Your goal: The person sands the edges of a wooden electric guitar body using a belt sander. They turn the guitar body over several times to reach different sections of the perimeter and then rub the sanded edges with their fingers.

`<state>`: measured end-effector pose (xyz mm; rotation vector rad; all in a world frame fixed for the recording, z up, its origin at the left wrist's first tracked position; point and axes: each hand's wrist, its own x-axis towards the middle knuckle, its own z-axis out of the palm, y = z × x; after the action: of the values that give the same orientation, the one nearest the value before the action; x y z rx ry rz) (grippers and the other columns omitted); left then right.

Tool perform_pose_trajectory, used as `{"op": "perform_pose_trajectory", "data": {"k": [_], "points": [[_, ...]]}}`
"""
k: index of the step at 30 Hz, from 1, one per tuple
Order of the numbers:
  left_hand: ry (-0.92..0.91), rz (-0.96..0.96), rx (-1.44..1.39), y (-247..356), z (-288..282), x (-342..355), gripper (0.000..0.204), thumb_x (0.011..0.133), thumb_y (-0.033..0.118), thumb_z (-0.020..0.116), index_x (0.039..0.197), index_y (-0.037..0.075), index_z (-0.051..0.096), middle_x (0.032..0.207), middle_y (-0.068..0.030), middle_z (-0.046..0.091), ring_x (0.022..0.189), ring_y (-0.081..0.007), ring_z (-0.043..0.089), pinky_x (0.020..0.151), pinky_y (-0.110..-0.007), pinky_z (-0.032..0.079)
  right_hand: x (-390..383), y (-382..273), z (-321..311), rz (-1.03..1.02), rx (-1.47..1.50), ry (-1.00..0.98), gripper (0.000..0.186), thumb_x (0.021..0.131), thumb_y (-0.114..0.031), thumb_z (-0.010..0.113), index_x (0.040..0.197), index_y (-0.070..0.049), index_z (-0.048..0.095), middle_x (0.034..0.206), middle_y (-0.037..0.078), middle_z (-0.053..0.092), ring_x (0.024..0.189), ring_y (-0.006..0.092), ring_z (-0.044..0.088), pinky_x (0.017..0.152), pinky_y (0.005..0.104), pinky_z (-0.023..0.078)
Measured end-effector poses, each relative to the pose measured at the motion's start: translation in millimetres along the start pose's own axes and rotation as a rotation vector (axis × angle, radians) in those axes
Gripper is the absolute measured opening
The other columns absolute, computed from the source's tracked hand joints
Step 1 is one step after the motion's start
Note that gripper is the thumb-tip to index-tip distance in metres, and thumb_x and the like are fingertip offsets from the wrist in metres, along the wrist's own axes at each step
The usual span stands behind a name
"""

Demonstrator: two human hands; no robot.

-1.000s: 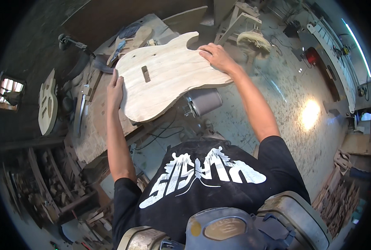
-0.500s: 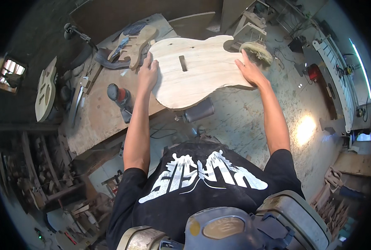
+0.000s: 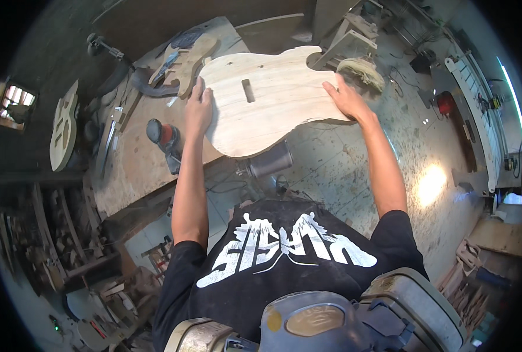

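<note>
Head view: two bare hands hold a pale guitar body (image 3: pixel 284 111) face up before the chest, its left end over the workbench (image 3: pixel 126 182), its right end over the floor.
Left hand (image 3: pixel 198 111): partly open, gripping the body's left edge.
Right hand (image 3: pixel 349 98): partly open around the right end, thumb on the upper face.
Just changed: compared with a second ago, the right hand has left the upper edge for the end, the body lies more level, and the sander (image 3: pixel 164 138) shows beside the left forearm (it was hidden then).
What that means: the body is probably being repositioned between the hands, with no tool on it.
Underside: hidden; it perhaps clears the grey cylinder (image 3: pixel 271 162), but I cannot tell.
Guitar bodies: three, counting the held one, a second on the bench (image 3: pixel 205 50) and a third at far left (image 3: pixel 64 132).
Slots in the held face: one (image 3: pixel 248 91).
Sanders: one.
Grey cylinders: one.
</note>
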<state>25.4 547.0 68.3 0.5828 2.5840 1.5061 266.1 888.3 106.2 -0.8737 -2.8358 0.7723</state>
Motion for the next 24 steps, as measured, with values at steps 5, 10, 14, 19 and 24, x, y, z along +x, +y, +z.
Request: {"op": "perform_pose_trajectory", "data": {"k": [5,10,14,19,24], "points": [[0.042,0.042,0.059,19,23,-10,0.059,0.103,0.031,0.053,0.156,0.009,0.043,0.149,-0.0240,0.055,0.137,-0.0370,0.054,0.113,-0.040,0.040,9,18,-22,-0.029,-0.020,-0.023,0.081,0.103,-0.061,0.044,0.157,-0.002,0.031,0.142,0.035,0.054,0.136,0.0481,0.050,0.115,0.0485,0.037],[0.052,-0.010,0.048,25,23,-18,0.056,0.103,0.031,0.053,0.155,0.012,0.046,0.150,-0.0202,0.054,0.136,-0.0399,0.053,0.115,-0.045,0.040,13,18,-24,-0.041,-0.023,-0.050,0.082,0.104,-0.060,0.044,0.157,0.000,0.030,0.147,0.034,0.050,0.139,0.0473,0.047,0.117,0.0474,0.036],[0.073,0.011,0.019,20,5,-21,0.057,0.103,0.031,0.054,0.155,0.010,0.045,0.148,-0.0210,0.055,0.136,-0.0398,0.054,0.112,-0.043,0.041,14,2,-13,-0.026,-0.032,-0.067,0.082,0.104,-0.061,0.043,0.158,0.000,0.028,0.146,0.034,0.050,0.139,0.0473,0.046,0.117,0.0476,0.036],[0.090,0.061,0.008,-4,-27,-15,0.056,0.103,0.028,0.053,0.154,0.007,0.045,0.148,-0.0231,0.055,0.137,-0.0377,0.054,0.112,-0.040,0.041,10,-27,5,-0.100,0.045,-0.070,0.079,0.104,-0.060,0.043,0.154,0.000,0.031,0.137,0.036,0.057,0.131,0.0510,0.052,0.111,0.0506,0.040],[0.085,0.045,-0.011,-15,-41,-17,0.055,0.103,0.028,0.053,0.154,0.008,0.047,0.147,-0.0238,0.056,0.136,-0.0384,0.055,0.112,-0.040,0.041,2,-43,13,-0.098,0.065,-0.103,0.075,0.104,-0.058,0.044,0.153,-0.002,0.032,0.132,0.037,0.060,0.128,0.0519,0.055,0.109,0.0509,0.042]]}}
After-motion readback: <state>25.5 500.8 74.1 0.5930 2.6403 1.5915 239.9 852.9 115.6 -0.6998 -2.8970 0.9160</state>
